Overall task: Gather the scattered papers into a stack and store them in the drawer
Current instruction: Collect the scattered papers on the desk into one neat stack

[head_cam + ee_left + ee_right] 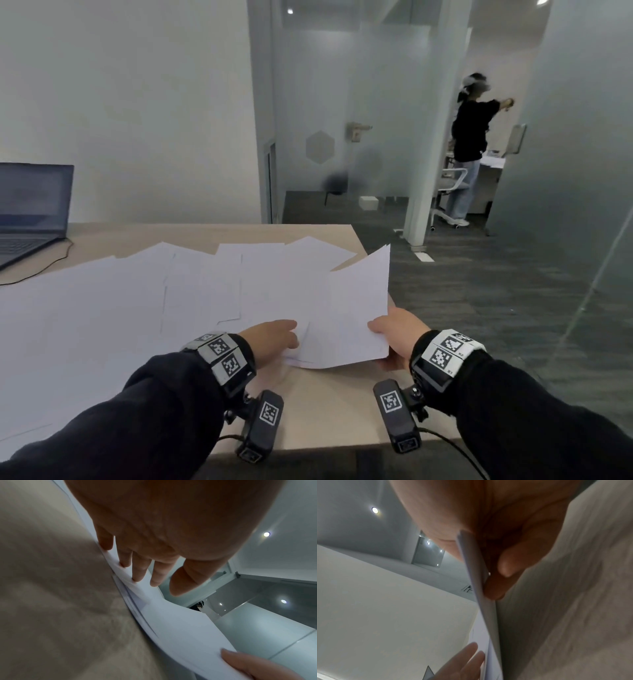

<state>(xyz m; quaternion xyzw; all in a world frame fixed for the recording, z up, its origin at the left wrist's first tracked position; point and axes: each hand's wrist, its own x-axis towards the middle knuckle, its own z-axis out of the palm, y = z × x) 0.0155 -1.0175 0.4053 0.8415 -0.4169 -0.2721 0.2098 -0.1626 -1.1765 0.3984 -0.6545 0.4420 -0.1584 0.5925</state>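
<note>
Many white papers (137, 301) lie scattered and overlapping across the beige desk (325, 411). My right hand (387, 329) grips a small stack of sheets (352, 308) at its right edge, thumb on top and fingers underneath, with the far end tilted up off the desk. In the right wrist view the stack's edge (481, 588) sits between thumb and curled fingers (505, 563). My left hand (281, 334) is flat, its straight fingers (139, 572) touching the left edges of the sheets (180, 622). No drawer is in view.
An open laptop (30, 209) stands at the desk's far left, its cable (51, 263) trailing beside the papers. The desk's right edge borders grey carpet (479, 291). Frosted glass walls stand beyond, and a person (469, 147) stands far back right.
</note>
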